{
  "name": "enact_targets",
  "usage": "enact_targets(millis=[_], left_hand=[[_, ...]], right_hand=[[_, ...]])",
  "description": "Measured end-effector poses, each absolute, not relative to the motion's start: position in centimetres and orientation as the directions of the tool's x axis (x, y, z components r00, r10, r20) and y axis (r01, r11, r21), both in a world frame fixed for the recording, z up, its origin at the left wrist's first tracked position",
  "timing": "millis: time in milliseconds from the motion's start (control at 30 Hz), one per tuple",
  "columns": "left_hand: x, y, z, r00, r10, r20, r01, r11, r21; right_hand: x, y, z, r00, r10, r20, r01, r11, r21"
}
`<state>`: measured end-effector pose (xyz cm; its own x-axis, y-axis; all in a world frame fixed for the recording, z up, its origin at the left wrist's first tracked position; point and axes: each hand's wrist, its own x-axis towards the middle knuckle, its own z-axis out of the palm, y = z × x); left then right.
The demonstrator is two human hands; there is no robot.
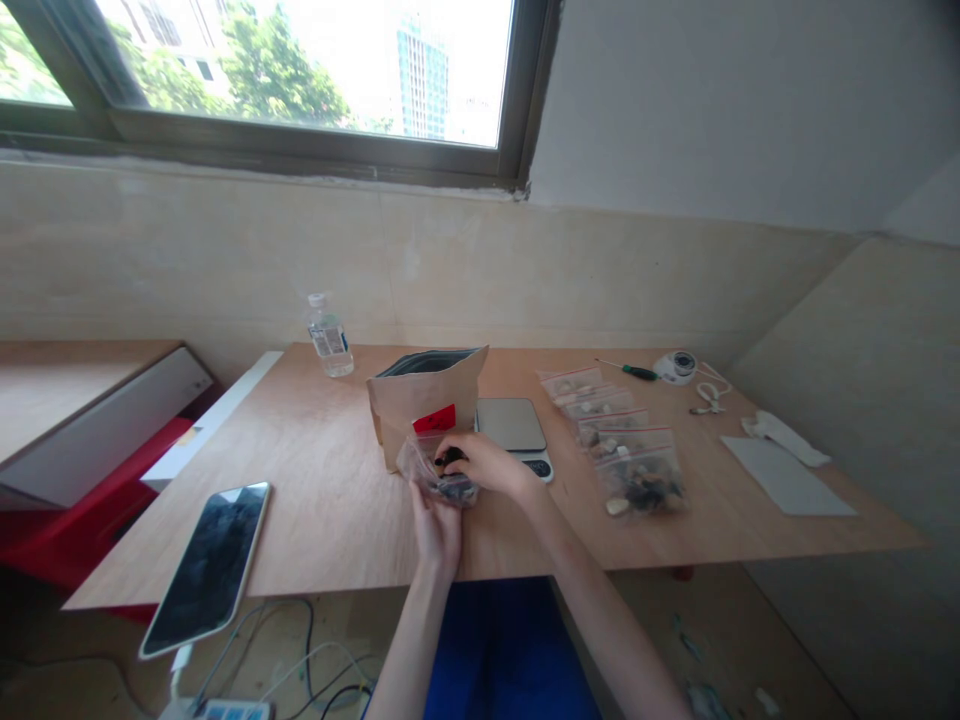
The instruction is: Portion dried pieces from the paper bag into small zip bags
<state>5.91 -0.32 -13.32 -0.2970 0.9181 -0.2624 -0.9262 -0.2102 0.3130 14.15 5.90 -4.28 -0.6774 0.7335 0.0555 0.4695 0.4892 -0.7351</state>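
Wooden counter (322,490); zip bag (427,470) clutched, left hand (439,530) beneath, right hand (484,465) on top, fingers (457,447) closed around it.

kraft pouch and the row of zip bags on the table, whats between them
In the head view, a digital kitchen scale lies between them, partly behind the right hand that holds a clear zip bag.
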Motion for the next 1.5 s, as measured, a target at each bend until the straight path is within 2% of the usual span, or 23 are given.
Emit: enact_targets(millis=[167,333,433,633,833,1033,1267,1500], left_hand=[[5.7,-0.5,-13.2,-0.287,0.931,-0.226,-0.916,-0.198,0.349],[5.7,-0.5,-13.3,-0.271,0.926,-0.262,-0.923,-0.172,0.344],[5.7,-0.5,-13.0,-0.267,0.91,-0.319,-0.926,-0.151,0.345],[5.6,-0.6,-13.0,-0.257,0.917,-0.304,-0.917,-0.132,0.378],[5.4,-0.6,-13.5,-0.257,0.916,-0.309,-0.92,-0.134,0.368],[5.3,-0.5,-14.0,-0.244,0.919,-0.309,-0.926,-0.126,0.356],[5.3,-0.6,-13.8,-0.254,0.918,-0.305,-0.921,-0.132,0.367],[5.3,-0.6,-14.0,-0.242,0.924,-0.296,-0.928,-0.131,0.349]], right_hand=[[15.1,5.8,-3.4,-0.596,0.794,0.124,0.272,0.344,-0.899],[15.6,6.5,-3.6,-0.461,0.853,0.244,0.131,0.338,-0.932],[15.8,7.0,-3.7,-0.379,0.885,0.268,0.02,0.298,-0.954],[15.9,7.9,-0.8,-0.278,0.904,0.326,-0.266,0.253,-0.93],[15.0,10.5,4.8,-0.202,0.866,0.458,-0.373,0.365,-0.853],[13.3,12.4,6.3,-0.341,0.787,0.514,-0.298,0.428,-0.853],[12.2,12.6,5.5,-0.536,0.71,0.457,-0.02,0.53,-0.848],[12.2,11.4,6.6,-0.617,0.659,0.43,0.241,0.678,-0.694]])
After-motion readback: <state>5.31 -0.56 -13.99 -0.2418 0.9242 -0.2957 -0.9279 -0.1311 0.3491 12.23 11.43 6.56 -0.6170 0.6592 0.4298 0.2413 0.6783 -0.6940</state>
